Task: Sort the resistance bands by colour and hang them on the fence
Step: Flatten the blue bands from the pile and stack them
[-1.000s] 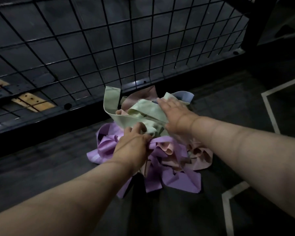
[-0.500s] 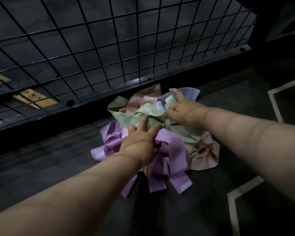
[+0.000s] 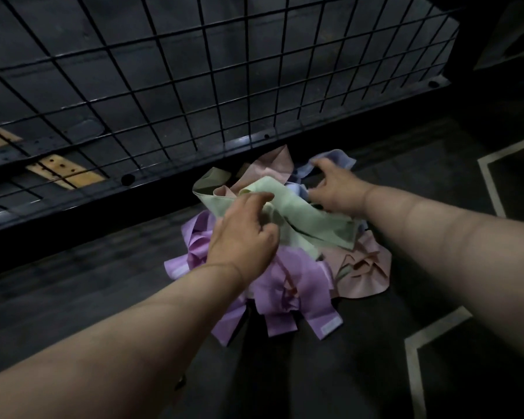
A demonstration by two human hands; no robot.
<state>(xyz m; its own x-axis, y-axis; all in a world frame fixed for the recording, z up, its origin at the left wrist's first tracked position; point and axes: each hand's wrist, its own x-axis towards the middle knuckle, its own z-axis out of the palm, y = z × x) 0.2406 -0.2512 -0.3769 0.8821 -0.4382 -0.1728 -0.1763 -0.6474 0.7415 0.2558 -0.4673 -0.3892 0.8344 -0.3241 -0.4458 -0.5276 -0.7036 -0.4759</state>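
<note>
A tangled heap of resistance bands lies on the dark floor at the foot of the black wire-mesh fence (image 3: 194,86). Purple bands (image 3: 297,285) spread at the front, pink bands (image 3: 363,267) at the right and back, a pale green band (image 3: 312,219) drapes over the top, and a light blue band (image 3: 336,157) peeks out at the back. My left hand (image 3: 242,234) grips the green band near its left fold. My right hand (image 3: 336,189) reaches into the back of the heap, its fingers curled around the blue band.
The fence's thick bottom rail (image 3: 164,179) runs diagonally just behind the heap. Wooden slats (image 3: 67,173) show through the mesh at left. White tape lines (image 3: 490,179) mark the floor on the right. Bare dark floor lies left of the heap.
My right hand has moved from the green band to the blue band at the back. My left hand has shifted up onto the green band, which now lies flatter across the heap.
</note>
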